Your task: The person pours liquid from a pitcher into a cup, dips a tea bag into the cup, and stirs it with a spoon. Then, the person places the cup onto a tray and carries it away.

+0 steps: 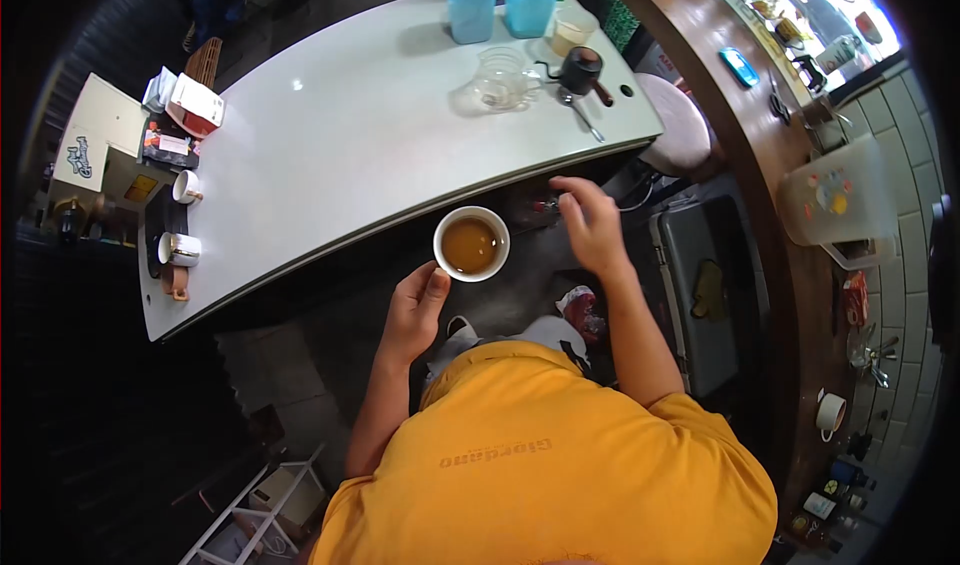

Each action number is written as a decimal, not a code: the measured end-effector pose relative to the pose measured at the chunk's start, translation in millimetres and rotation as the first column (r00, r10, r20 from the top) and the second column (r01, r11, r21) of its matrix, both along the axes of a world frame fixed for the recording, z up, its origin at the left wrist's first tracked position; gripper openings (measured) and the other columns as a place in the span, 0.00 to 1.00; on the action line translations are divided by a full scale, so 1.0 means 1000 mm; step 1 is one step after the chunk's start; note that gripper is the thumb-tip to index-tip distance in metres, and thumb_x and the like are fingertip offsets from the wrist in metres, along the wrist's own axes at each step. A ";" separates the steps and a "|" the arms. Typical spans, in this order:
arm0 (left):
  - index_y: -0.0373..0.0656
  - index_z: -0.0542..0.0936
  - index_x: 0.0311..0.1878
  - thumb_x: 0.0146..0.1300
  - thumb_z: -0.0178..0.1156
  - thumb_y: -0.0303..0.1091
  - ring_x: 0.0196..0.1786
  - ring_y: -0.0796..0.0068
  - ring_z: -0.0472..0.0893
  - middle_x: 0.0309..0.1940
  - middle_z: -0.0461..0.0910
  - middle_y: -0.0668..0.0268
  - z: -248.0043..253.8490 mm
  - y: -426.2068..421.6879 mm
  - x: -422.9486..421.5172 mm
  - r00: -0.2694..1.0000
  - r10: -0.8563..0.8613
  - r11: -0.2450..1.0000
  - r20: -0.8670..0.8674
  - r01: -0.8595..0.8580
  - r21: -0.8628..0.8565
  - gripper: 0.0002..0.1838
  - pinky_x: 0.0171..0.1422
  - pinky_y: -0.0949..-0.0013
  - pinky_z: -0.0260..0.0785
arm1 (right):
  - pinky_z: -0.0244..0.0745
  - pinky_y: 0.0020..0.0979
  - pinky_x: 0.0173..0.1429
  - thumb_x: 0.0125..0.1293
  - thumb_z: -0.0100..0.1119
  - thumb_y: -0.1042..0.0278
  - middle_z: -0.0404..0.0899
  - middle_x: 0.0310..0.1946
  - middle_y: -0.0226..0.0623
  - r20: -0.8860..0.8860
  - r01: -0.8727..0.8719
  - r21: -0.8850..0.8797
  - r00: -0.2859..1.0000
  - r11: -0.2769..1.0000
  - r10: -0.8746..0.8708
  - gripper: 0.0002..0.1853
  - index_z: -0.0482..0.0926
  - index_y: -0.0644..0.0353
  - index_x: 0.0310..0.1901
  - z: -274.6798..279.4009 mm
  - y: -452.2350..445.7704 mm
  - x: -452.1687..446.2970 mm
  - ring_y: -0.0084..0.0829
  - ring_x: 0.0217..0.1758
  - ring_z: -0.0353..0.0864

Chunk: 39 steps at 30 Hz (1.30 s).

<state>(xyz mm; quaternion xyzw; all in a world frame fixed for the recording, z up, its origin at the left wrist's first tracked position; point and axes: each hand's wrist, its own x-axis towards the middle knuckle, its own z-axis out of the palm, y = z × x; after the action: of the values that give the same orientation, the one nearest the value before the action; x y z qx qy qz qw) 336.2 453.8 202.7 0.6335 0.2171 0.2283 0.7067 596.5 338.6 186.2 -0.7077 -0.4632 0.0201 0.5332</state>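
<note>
1. The white cup (480, 278) is held level in front of the body, just beyond the near edge of the worktop (330, 115), probably so that the brown liquid (470, 247) does not spill.
2. The left hand (410, 315) is partly closed, its thumb at the near side of the cup; the fingers underneath are partly hidden, so their exact grip cannot be told.
3. The right hand (597, 235) is loosely spread, fingers slightly bent, apart from the cup and holding nothing visible.
4. The dark long-spouted pot (581, 68), clear glass vessel (498, 83) and spoon (583, 117) lie grouped toward the right end, seemingly for easy reach.
</note>
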 end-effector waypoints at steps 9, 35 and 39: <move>0.40 0.73 0.33 0.73 0.48 0.50 0.28 0.86 0.60 0.24 0.65 0.76 -0.012 0.076 0.001 0.998 0.063 0.997 0.005 -0.063 -0.048 0.21 0.32 0.78 0.53 | 0.75 0.31 0.41 0.58 0.65 0.62 0.81 0.34 0.42 0.046 0.572 -0.270 0.811 0.774 -0.583 0.15 0.82 0.64 0.43 -0.071 0.035 0.127 0.34 0.32 0.80; 0.41 0.71 0.31 0.74 0.46 0.50 0.27 0.83 0.60 0.22 0.64 0.73 -0.004 0.150 0.074 0.995 0.078 0.984 0.067 -0.066 -0.164 0.22 0.32 0.76 0.52 | 0.72 0.20 0.38 0.70 0.54 0.69 0.81 0.29 0.33 -0.387 0.681 0.135 0.705 0.720 -0.594 0.08 0.77 0.67 0.42 -0.034 0.063 0.096 0.18 0.33 0.78; 0.43 0.68 0.27 0.74 0.46 0.49 0.26 0.85 0.59 0.21 0.63 0.74 -0.003 0.169 0.058 0.996 0.084 0.984 0.025 -0.079 -0.160 0.22 0.31 0.77 0.51 | 0.65 0.18 0.36 0.73 0.51 0.68 0.73 0.26 0.30 -0.694 0.679 0.383 0.659 0.626 -0.291 0.10 0.77 0.67 0.44 -0.001 0.088 0.078 0.17 0.29 0.68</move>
<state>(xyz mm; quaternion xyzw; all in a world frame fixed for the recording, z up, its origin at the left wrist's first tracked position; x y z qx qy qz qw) 394.7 622.8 199.8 0.5621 0.2490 0.2488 0.7484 674.5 426.6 185.4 -0.5546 -0.0394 -0.0740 0.8279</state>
